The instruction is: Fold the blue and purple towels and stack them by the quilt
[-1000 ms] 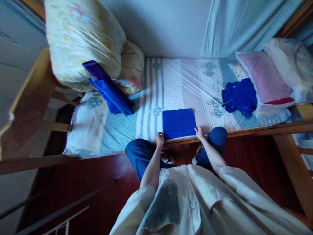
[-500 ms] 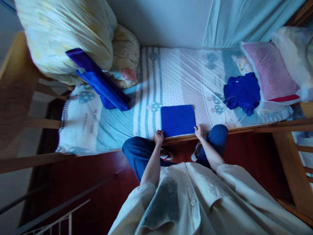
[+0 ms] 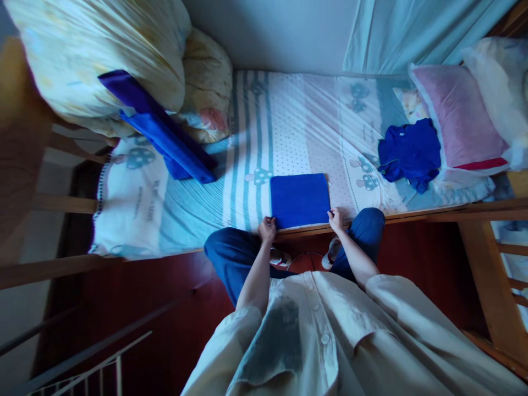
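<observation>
A flat, neat rectangle of folded blue cloth (image 3: 300, 200) lies on the bed by its front edge; its exact kind I cannot tell. My left hand (image 3: 267, 229) is closed at its near left corner, fingers pinching the edge. At the right side, low down, my right hand (image 3: 335, 220) pinches the other edge. On the bed to the right rests a crumpled blue shirt (image 3: 410, 153). Over to the left, a long folded piece of blue fabric (image 3: 165, 137) leans against the bedding.
A large pale yellow quilt (image 3: 103, 55) and a patterned pillow (image 3: 206, 82) fill the bed's left end. A pink cushion (image 3: 462, 115) stands at the right end. The wooden bed rail (image 3: 437, 215) runs along the front. Behind hangs a light curtain (image 3: 396, 38).
The view has shifted slightly, so the bedding on the left sits a little further left and higher. Both hands keep their hold on the folded cloth, which stays in place.
</observation>
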Motion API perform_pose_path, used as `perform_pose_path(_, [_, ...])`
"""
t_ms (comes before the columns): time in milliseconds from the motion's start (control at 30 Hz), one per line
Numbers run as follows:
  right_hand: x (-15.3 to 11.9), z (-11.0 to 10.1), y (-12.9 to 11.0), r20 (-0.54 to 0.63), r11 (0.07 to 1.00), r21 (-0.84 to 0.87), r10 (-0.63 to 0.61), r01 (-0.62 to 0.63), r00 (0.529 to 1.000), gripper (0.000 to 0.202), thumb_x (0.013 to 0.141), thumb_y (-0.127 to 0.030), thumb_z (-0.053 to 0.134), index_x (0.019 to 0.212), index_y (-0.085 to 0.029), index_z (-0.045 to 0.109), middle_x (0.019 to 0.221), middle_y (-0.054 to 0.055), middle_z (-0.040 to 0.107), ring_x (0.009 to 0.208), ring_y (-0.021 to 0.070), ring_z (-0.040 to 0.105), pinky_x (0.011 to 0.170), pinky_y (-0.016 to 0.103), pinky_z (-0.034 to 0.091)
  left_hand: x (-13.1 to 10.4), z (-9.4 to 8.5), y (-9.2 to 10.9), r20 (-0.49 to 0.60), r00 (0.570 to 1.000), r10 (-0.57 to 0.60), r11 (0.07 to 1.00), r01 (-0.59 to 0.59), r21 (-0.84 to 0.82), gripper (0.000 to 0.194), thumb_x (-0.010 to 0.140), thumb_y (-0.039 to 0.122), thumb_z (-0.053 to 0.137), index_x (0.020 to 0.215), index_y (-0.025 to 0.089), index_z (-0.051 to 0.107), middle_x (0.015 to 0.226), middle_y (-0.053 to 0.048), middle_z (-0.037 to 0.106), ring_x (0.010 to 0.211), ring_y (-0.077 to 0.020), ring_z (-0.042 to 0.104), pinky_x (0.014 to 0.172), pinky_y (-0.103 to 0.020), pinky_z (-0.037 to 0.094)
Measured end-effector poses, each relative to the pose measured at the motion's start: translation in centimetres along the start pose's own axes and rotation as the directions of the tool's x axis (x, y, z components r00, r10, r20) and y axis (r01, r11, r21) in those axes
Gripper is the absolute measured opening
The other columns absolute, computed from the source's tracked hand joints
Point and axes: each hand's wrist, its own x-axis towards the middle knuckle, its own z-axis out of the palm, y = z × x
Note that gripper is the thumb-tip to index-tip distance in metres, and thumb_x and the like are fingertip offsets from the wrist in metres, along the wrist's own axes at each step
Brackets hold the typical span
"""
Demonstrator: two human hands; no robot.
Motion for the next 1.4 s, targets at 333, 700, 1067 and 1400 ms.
perform_pose_path(333, [-0.3,-0.7,-0.8,0.014,0.998,-0.058,0.01,-0.009,1.0,0.02,0.093,-0.023,0.052,0.106,-0.016,0.066,0.105,0.012,0.074,0.096,0.0239,0.068,0.092,0.034,0.052,-0.3,-1.0,0.4,0.037,0.998,0.051,0.998,-0.052,0.026,0.015,0.094,0.032,0.057,0.094,0.019,0.066,0.087,-0.009,0.073,0.086,-0.0231,0.069,0.083,-0.033,0.052])
perform_pose_path(700, [-3.1,-2.5,-3.6,0.075,0.895,-0.272,-0.346,0.353,0.935,0.041,0.103,-0.025,0.042,0.135,-0.015,0.063,0.144,0.018,0.062,0.135,0.0278,0.054,0.115,0.044,0.039,-2.2,-1.6,1.2,0.211,0.802,0.559,0.792,-0.592,0.151,0.048,0.095,0.028,0.049,0.139,0.012,0.058,0.15,-0.019,0.056,0.145,-0.0308,0.045,0.121,-0.046,0.036])
perform_pose_path(1067, [-2.7,-1.3,-3.0,0.307,0.771,-0.433,-0.361,0.467,0.881,0.057,0.089,-0.001,0.044,0.144,-0.006,0.059,0.151,0.022,0.055,0.145,0.0267,0.049,0.122,0.045,0.036,-1.5,1.2,0.2,0.407,0.748,0.524,0.632,-0.662,0.404,0.067,0.086,0.002,0.04,0.152,0.003,0.047,0.152,-0.026,0.052,0.147,-0.0335,0.044,0.124,-0.051,0.031])
perform_pose_path(1400, [-1.2,-1.0,-3.6,0.313,0.791,-0.435,-0.315,0.43,0.896,0.049,0.091,-0.001,0.046,0.135,-0.01,0.066,0.144,0.023,0.061,0.138,0.0284,0.056,0.116,0.045,0.043,-0.2,1.5,0.5,0.425,0.741,0.521,0.616,-0.67,0.414,0.061,0.088,0.001,0.042,0.148,0.008,0.052,0.138,-0.025,0.062,0.136,-0.031,0.056,0.117,-0.047,0.042])
